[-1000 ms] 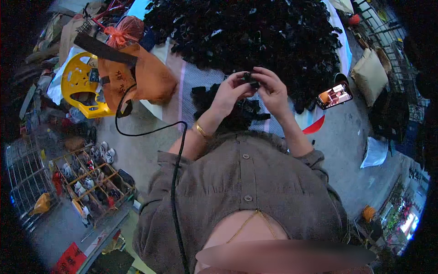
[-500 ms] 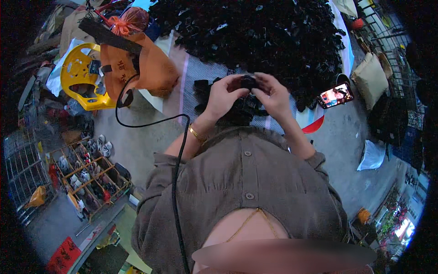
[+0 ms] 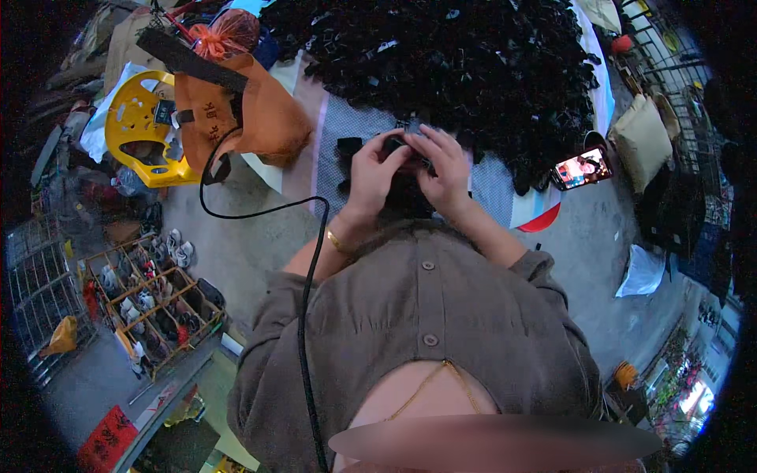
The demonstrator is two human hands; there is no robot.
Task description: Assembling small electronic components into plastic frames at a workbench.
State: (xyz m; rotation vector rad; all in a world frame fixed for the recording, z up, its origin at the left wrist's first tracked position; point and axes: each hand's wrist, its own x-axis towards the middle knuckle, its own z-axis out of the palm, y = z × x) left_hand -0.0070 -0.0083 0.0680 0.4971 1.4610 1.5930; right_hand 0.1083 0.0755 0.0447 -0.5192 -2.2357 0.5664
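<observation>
Close together in front of my body, my left hand (image 3: 372, 180) and my right hand (image 3: 444, 172) are closed around a small black piece (image 3: 393, 145). Fingers cover most of it, so its exact kind does not show. My right fingers bend over its top toward the left thumb. Below the hands lie more black pieces (image 3: 406, 199), and another dark piece (image 3: 348, 147) rests just left of my left hand. Beyond, a wide heap of small black pieces (image 3: 449, 71), some with shiny bits, covers the far part of a pale patterned sheet (image 3: 335, 126).
A lit phone (image 3: 583, 168) stands to the right. At the left are an orange bag (image 3: 276, 118) and a yellow plastic stool (image 3: 126, 118). A black cable (image 3: 260, 216) loops past my left forearm. Farther back left is a wooden shoe rack (image 3: 162, 307).
My right hand has moved left and inward, closer to the left hand, and its fingers now fold over the black piece. The left hand has shifted only slightly.
</observation>
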